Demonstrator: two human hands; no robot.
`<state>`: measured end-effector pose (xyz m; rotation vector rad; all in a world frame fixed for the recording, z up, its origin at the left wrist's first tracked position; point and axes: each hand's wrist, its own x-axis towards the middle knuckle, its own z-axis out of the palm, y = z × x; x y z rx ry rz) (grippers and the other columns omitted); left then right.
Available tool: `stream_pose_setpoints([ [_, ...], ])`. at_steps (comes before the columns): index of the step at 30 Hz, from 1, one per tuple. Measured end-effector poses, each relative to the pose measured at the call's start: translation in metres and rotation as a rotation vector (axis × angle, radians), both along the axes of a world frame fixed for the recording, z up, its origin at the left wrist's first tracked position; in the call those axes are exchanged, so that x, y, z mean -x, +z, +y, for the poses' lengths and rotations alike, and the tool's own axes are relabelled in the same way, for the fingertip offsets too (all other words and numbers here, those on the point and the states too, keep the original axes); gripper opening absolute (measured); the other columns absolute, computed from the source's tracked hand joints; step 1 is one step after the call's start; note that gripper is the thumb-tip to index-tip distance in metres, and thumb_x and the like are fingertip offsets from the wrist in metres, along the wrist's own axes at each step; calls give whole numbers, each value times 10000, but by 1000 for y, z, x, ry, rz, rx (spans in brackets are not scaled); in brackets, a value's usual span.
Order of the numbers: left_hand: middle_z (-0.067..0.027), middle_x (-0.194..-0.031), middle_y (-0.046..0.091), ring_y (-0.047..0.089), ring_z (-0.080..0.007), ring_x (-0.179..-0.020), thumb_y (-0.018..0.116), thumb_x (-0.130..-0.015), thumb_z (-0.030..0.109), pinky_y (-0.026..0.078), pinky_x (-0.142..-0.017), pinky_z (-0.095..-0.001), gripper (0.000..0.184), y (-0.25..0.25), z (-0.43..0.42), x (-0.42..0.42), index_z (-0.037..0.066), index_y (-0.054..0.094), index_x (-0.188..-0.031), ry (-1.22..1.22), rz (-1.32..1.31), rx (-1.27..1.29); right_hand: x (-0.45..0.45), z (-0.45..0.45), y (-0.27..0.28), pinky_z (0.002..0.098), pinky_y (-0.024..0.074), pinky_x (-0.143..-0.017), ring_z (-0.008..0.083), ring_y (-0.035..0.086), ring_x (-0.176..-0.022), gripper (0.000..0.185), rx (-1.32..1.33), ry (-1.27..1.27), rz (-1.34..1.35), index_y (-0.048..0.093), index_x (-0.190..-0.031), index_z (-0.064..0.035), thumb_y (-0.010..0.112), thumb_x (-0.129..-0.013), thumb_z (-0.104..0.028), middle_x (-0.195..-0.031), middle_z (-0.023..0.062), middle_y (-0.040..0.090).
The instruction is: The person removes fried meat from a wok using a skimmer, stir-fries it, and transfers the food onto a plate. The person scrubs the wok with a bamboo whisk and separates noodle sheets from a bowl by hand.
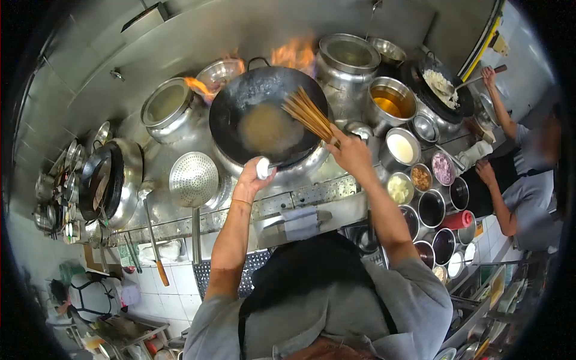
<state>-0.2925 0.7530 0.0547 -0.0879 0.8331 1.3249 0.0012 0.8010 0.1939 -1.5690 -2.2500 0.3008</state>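
A large black wok (225, 114) sits on the burner before me, with murky brownish liquid (270, 129) in its bottom. My left hand (251, 180) is closed at the wok's near rim, around its handle; a white piece (263, 168), perhaps a cloth, shows between thumb and fingers. In my right hand (353, 155) I grip a bamboo wok brush (309, 114). Its splayed bristles point up and left over the wok's right side, above the liquid. Flames (294, 55) rise behind the wok.
A perforated strainer (194, 180) and a ladle (147, 210) lie left. Right stand a pot of orange liquid (393, 102) and several metal containers (431, 207). A co-worker (528, 192) works at another wok (414, 78) holding white food. Another person (93, 294) is at lower left.
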Motion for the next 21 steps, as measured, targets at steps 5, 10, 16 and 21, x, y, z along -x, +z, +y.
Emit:
stream_pose_setpoints([
  [5, -57, -852, 608, 583, -221, -821, 534, -882, 125, 528, -722, -400, 55, 17, -3, -6, 105, 576, -913, -19, 54, -1, 64, 16, 20, 415, 526, -657, 326, 673, -763, 401, -32, 408, -166, 638, -1162, -179, 707, -781, -286, -824, 161, 680],
  [10, -51, -795, 595, 577, -206, -746, 533, -880, 129, 529, -643, -368, 53, 1, 2, 5, 114, 576, -853, -40, 37, -22, 102, 61, 1, 359, 538, -521, 260, 696, -750, 211, -103, 383, -598, 735, -899, -82, 672, -794, -255, -827, 110, 700],
  [16, -27, -714, 566, 558, -191, -683, 519, -885, 137, 510, -594, -354, 93, -3, -5, -5, 118, 571, -811, 3, 99, -62, 12, 24, -6, 468, 521, -658, 379, 651, -768, 521, -73, 111, 79, 519, -1307, -284, 656, -816, -394, -820, 170, 672],
  [21, -26, -688, 568, 554, -183, -574, 503, -910, 189, 474, -488, -322, 142, 32, -35, -33, 114, 565, -807, 93, 375, -33, -19, 6, -51, 453, 512, -654, 361, 654, -735, 544, -47, -32, 265, 544, -1301, -219, 684, -805, -393, -774, 184, 663],
])
